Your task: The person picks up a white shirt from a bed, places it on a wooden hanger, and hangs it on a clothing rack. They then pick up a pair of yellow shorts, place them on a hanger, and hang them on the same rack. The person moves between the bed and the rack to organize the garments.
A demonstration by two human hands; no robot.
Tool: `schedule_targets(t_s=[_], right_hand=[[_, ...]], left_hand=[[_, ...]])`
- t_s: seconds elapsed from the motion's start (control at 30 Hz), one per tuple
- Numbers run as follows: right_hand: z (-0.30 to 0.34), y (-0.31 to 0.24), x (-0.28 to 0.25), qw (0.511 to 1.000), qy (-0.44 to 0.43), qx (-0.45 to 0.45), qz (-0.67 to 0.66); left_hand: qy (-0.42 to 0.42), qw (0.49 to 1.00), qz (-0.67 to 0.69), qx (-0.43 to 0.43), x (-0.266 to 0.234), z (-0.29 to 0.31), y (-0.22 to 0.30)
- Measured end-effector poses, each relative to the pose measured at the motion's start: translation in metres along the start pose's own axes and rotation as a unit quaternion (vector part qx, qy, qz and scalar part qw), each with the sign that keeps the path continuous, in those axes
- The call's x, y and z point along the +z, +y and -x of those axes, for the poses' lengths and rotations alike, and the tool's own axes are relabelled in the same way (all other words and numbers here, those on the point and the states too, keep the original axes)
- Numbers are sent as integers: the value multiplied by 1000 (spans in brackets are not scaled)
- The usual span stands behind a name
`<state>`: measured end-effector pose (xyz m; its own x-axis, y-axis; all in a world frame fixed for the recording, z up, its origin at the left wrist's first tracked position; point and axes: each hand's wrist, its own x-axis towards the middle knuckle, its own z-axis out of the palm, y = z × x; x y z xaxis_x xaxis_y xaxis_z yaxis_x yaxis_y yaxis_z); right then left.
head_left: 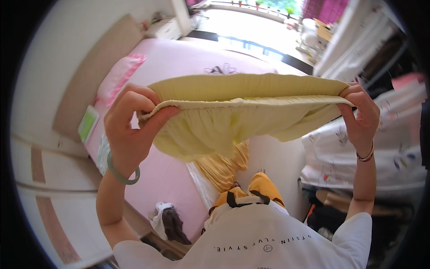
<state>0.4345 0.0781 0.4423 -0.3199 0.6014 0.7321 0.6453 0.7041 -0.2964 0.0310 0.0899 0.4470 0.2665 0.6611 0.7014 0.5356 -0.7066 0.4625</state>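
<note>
Both hands hold a pale yellow garment (251,114) up by its gathered elastic waistband, stretched wide in front of me. It looks like shorts or pants, but the lower part hangs in folds and its full shape does not show. At the left end of the waistband, my left hand (132,116) pinches it between thumb and fingers. My right hand (362,112) grips the opposite end. Below the garment, a mustard-yellow cloth (224,167) lies over the edge of the pink-sheeted bed (161,179).
A white and dark bundle of clothing (170,223) lies on the near part of the bed. Towards the headboard are a pink pillow (118,80) and a green-and-white flat item (88,124). On the right, a white patterned curtain (380,152) hangs by shelves of dark items.
</note>
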Motion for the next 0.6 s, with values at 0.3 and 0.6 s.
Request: schedule_targets(t_s=[0.3,0.6], right_hand=[[108,-77,-82,988,45,64,135],[276,-164,-100,937,-7,290,196]], left_hand=[[-70,984,110,123,67,-31,49],[-267,934,146,188,162,41,103]])
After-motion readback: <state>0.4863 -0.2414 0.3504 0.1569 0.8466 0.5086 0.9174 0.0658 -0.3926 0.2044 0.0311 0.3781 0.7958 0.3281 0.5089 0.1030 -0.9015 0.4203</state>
